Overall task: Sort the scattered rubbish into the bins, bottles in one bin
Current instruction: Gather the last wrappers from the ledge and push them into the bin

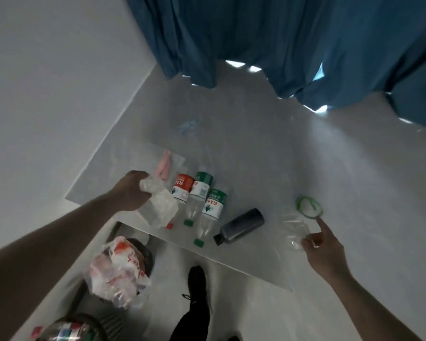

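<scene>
Head view: left hand (133, 190) grips crumpled clear plastic (159, 203) above the bench (256, 168) edge. Right hand (322, 249) pinches a clear wrapper (294, 230), forefinger straight, beside a green-rimmed lid (309, 206). Three labelled bottles (198, 200) and a black bottle (240, 226) lie between the hands. Two bins (123, 264) stand on the floor below.

I see three bottles (199, 198) side by side on the table (256, 156), a fourth bottle (241, 226) right of them.
</scene>
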`<state>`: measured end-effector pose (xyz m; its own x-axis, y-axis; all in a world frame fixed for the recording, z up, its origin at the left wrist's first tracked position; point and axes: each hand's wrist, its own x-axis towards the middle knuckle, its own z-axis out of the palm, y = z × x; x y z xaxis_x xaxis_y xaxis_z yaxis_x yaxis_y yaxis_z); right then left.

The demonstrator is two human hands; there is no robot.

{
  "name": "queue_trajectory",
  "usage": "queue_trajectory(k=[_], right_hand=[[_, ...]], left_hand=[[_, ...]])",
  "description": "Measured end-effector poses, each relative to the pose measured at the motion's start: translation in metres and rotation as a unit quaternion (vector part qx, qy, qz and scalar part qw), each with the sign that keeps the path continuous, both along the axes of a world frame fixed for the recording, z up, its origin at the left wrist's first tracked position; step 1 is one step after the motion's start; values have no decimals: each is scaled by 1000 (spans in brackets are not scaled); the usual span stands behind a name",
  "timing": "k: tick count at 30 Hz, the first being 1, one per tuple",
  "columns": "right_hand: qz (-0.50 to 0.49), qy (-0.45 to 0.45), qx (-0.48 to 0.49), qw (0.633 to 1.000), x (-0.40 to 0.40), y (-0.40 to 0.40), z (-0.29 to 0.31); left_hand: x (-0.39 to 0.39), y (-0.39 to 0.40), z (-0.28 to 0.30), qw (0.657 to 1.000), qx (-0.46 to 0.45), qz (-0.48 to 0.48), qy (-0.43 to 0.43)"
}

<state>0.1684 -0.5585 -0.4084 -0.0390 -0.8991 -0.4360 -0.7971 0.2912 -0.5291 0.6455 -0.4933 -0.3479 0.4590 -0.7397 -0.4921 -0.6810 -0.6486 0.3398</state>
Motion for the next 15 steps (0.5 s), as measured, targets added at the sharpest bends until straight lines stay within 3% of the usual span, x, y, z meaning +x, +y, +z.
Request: queue_trajectory(k=[4,6,9,15], right_hand=[[16,93,20,995,-2,-59,-33],[40,138,48,988,-5,-87,-55],[50,186,85,978,-7,-121,-82],[57,211,115,969,-7,-149,-103]], left_hand=[[44,-73,-23,989,118,-90,-28],[62,-100,-37,968,163,-172,-87],[72,-135,-55,941,178,-241,-156],[73,-172,-98,938,181,-257,-148]])
